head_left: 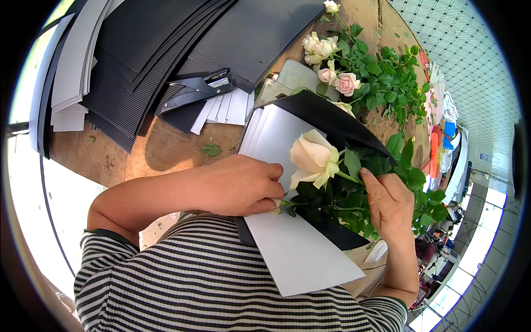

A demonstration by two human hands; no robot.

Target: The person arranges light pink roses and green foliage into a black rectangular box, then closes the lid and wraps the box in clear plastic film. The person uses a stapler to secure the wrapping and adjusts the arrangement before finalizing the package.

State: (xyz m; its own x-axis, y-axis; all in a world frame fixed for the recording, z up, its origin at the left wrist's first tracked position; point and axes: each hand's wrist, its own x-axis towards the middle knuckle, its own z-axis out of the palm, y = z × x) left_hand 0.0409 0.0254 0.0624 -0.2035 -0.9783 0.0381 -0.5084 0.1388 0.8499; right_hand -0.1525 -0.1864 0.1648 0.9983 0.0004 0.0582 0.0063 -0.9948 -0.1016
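Note:
A large cream rose lies on its leafy stem over a sheet of white card and black corrugated sheet. My right hand is closed at the stem just behind this bloom, thumb and forefinger together among the green leaves. Across from it, my left hand pinches a second, smaller pale rose between its fingertips; most of that flower is hidden by the fingers. Dark leaves fill the space between both hands. The lower stems run off to the right beneath my right hand.
A black stapler rests on stacked black corrugated sheets, beside white card strips. More cream and pink roses with leafy stems lie at the far right of the wooden table. White cards stand at far left.

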